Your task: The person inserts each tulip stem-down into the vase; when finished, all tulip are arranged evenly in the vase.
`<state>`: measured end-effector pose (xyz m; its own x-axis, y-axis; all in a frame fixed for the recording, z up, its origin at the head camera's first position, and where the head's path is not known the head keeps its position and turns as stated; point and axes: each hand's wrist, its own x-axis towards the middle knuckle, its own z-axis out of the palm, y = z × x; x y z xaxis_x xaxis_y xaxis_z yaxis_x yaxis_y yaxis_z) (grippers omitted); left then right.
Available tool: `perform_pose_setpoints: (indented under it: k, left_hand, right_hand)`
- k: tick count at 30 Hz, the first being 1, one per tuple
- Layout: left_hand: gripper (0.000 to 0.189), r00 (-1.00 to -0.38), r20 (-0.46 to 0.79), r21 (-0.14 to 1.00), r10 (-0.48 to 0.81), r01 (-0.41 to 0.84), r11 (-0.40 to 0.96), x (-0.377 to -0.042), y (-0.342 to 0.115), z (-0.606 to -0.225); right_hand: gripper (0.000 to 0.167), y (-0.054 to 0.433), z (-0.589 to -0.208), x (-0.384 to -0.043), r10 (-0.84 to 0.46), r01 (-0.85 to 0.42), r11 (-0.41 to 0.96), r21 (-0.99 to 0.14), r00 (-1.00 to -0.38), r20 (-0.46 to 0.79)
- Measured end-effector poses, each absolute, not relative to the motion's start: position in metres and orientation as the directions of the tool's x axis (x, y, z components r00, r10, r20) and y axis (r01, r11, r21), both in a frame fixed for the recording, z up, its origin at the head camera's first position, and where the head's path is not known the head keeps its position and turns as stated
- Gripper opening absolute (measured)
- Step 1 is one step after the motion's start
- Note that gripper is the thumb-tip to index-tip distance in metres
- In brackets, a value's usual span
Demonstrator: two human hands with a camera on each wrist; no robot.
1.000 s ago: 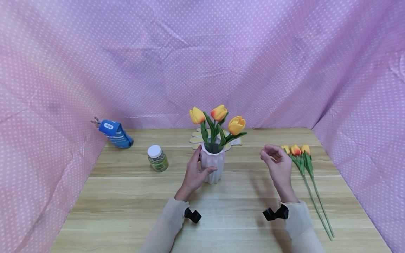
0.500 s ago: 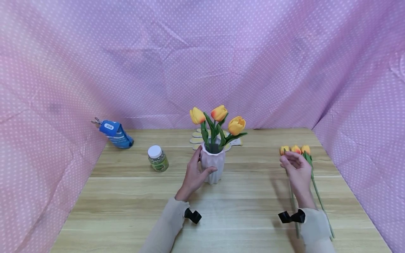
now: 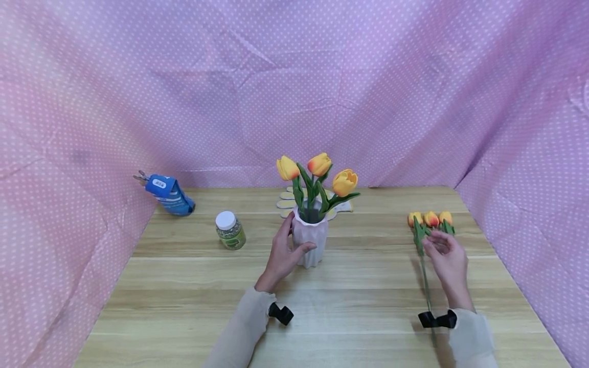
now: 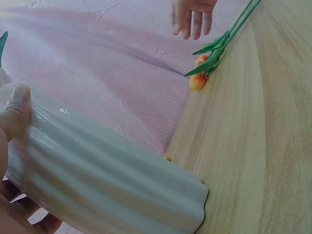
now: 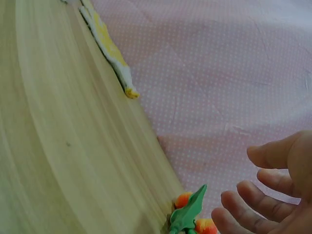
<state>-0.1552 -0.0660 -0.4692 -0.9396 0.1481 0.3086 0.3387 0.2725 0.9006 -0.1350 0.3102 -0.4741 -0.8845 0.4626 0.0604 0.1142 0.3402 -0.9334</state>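
A white fluted vase (image 3: 314, 235) stands on the table, with three yellow-orange tulips (image 3: 319, 164) upright in it. My left hand (image 3: 281, 258) grips it from the left side, thumb across the front; in the left wrist view the thumb lies on the glossy vase (image 4: 112, 165) and the fingers curl beneath. At the right, three more tulips (image 3: 415, 219) lie with blooms toward the back. Over their leaves hovers my right hand (image 3: 450, 260), fingers loosely bent, hiding part of the stems. In the right wrist view its fingers (image 5: 253, 200) hold nothing, beside the green leaf and orange blooms (image 5: 183, 200).
A white-and-yellow glove (image 3: 344, 206) lies flat behind the vase. To the left stands a jar (image 3: 231, 237) with a white lid and green label. Farther left is a blue pouch (image 3: 171, 197) with a metal piece at its top. Pink dotted cloth (image 3: 294, 92) hangs behind the table.
My right hand has moved right and slightly nearer, from left of the loose tulips to over their leaves. The leftmost loose tulip's stem now lies straighter. My left hand stays on the vase.
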Motion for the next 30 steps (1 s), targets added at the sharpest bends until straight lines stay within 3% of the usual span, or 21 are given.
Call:
perform_pose_setpoints:
  k: [6, 16, 23, 30]
  left_hand:
    - [0.094, -0.940, 0.306, 0.904, 0.149, 0.336, 0.264, -0.155, -0.066, -0.469]
    - [0.093, -0.939, 0.311, 0.906, 0.149, 0.340, 0.253, -0.156, -0.066, -0.470]
    - [0.094, -0.944, 0.296, 0.910, 0.148, 0.326, 0.257, -0.156, -0.066, -0.472]
    - [0.094, -0.945, 0.290, 0.909, 0.149, 0.321, 0.267, -0.157, -0.066, -0.472]
  right_hand:
    - [0.048, 0.317, -0.480, -0.130, 0.399, 0.215, 0.522, -0.826, -0.917, 0.013]
    - [0.056, 0.321, -0.490, -0.123, 0.297, 0.224, 0.689, -0.689, -0.955, -0.013]
    - [0.066, 0.323, -0.493, -0.123, 0.216, 0.230, 0.763, -0.604, -0.972, -0.097]
    - [0.064, 0.324, -0.489, -0.128, 0.172, 0.226, 0.827, -0.514, -0.973, -0.151]
